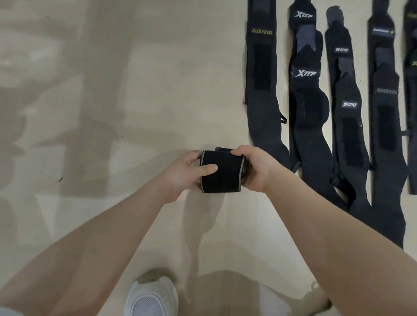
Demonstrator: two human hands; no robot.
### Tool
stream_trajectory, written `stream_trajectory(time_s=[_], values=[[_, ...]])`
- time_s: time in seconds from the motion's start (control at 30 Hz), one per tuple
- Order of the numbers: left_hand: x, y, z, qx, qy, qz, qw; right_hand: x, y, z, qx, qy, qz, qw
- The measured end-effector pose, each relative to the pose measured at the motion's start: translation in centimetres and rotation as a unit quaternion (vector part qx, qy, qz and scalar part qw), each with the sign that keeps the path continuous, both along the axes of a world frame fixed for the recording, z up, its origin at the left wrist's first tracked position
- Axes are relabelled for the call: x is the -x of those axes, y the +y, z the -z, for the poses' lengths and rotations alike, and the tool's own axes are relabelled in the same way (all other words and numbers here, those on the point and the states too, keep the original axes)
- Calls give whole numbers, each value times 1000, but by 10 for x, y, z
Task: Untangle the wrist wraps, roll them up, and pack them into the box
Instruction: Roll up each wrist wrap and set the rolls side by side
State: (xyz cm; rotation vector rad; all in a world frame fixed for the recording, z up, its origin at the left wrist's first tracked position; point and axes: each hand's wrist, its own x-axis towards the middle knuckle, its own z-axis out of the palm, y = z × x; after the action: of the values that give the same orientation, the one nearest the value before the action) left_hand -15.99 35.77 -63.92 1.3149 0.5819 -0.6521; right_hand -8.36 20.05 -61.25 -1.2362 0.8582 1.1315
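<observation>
Both hands (184,173) around rolled wrap (220,171)

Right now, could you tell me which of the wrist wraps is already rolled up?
Only the black wrap gripped between both hands; the other wraps lie flat on the floor, top right.

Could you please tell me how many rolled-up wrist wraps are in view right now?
1: the rolled black fabric wrist wrap, gripped between left hand and right hand. Others lie unrolled on the floor; no more visible.
</observation>
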Motion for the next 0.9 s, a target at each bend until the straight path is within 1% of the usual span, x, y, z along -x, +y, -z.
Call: stream_trajectory(time_s=[0.07, 0.13, 0.2, 0.27, 0.3, 0.4, 0.5, 0.57, 0.6, 0.67, 0.77, 0.87, 0.9], values=[[4, 1, -10, -2, -28, -41, 999, 0, 7, -12, 16, -54, -9, 998], [1, 3, -21, -19, -56, -67, 996, -1, 12, -22, 38, -155, -58, 985], [-7, 5, -35, -39, -75, -83, 993, 0, 15, -38, 8, -227, -106, 968], [-18, 5, -55, -74, -97, -97, 988, 0, 14, -56, -42, -260, -127, 956], [-24, 4, -67, -92, -107, -104, 985, -1, 13, -65, -49, -284, -142, 947], [-40, -4, -110, -119, -125, -122, 977, -5, 11, -94, -24, -361, -160, 918], [-49, -11, -142, -95, -140, -128, 977, -15, 8, -120, 7, -413, -152, 898], [-51, -17, -157, -74, -160, -123, 977, -24, 4, -132, 23, -419, -147, 896], [-50, -20, -161, -75, -173, -114, 975, -29, 1, -136, 22, -409, -146, 900], [-46, -25, -166, -114, -211, -110, 964, -36, -4, -139, -3, -371, -151, 916], [-38, -26, -164, -179, -266, -149, 936, -43, -2, -142, -36, -323, -187, 927], [-33, -24, -165, -190, -280, -151, 929, -43, 4, -146, -55, -333, -251, 907], [-32, -24, -167, -191, -280, -152, 928, -43, 4, -146, -71, -342, -258, 901]])
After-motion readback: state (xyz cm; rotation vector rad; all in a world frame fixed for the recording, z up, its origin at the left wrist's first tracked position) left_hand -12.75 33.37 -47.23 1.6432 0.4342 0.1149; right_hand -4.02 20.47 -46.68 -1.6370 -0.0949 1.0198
